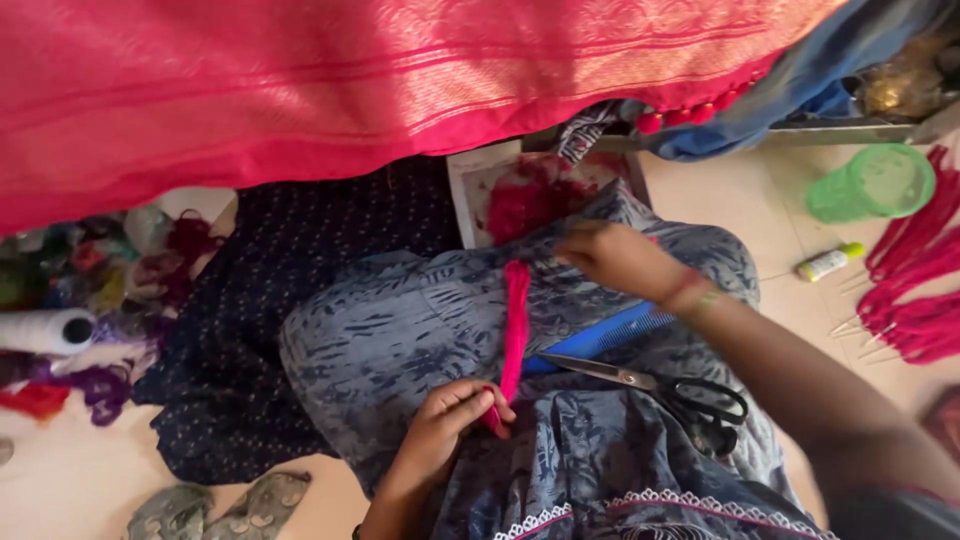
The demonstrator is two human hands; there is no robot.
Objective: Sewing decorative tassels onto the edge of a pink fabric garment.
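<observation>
A bundle of pink thread (pixel 515 320) lies stretched along my knee, which is covered in blue-grey patterned cloth (pixel 400 330). My left hand (pixel 450 425) pinches the near end of the bundle. My right hand (pixel 615 258) is at the far end, fingers closed near the top of the thread; whether it grips the thread I cannot tell. Black-handled scissors (pixel 680 390) and a blue comb (pixel 600 338) rest on my lap just right of the bundle.
A large pink-red cloth (pixel 350 80) hangs across the top. A white tray with pink thread scraps (pixel 530 195) sits beyond my knee. A green cup (pixel 870 182), a small glue bottle (pixel 828 262) and pink tassels (pixel 915 300) lie at right. Thread spools and scraps (pixel 70 330) lie at left.
</observation>
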